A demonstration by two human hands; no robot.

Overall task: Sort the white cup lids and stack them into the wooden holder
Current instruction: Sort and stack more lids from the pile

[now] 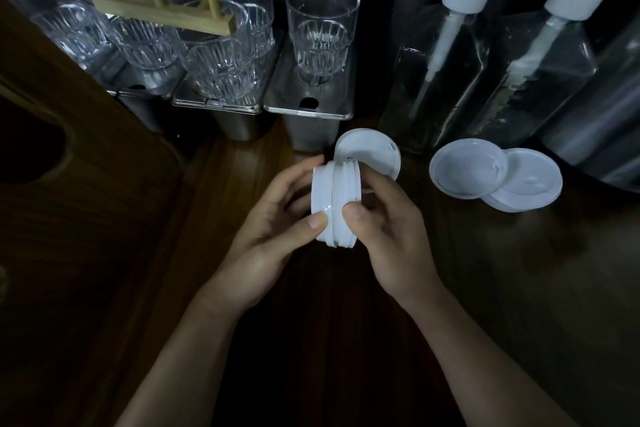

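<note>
Centrally, a short stack of white round plastic cup lids [334,204] is shown held on edge above the dark wooden counter [346,288], clasped from both sides. Left hand [277,229]: thumb and fingers curled round the stack's left rim. Right hand [388,232]: thumb pressed on the near rim, fingers wrapped behind. Both hands are thus closed on the same stack, w/ neither free.

Step judged in hand: lids are being nested and squared into one pack before transfer. Rims should be brought flush, all facing one way, w/ only light pressure from each side, so the thin plastic isn't buckled or sprung apart.

One loose white lid [374,152] lies just behind the stack, partly hidden by the right fingers. Two more white lids are seen to the right, overlapping: a hollow-side-up lid [465,168] lapped over a dome-side-up lid [530,180]. The former would prob. need turning before it is nested.

A pale wooden slatted holder [166,7] stands well apart, upper left, amid clear ribbed glass tumblers [322,28] set on steel containers [308,107]. The carry should be kept clear of the glass. Clear pump bottles [446,62] are ranged at the back right.
</note>
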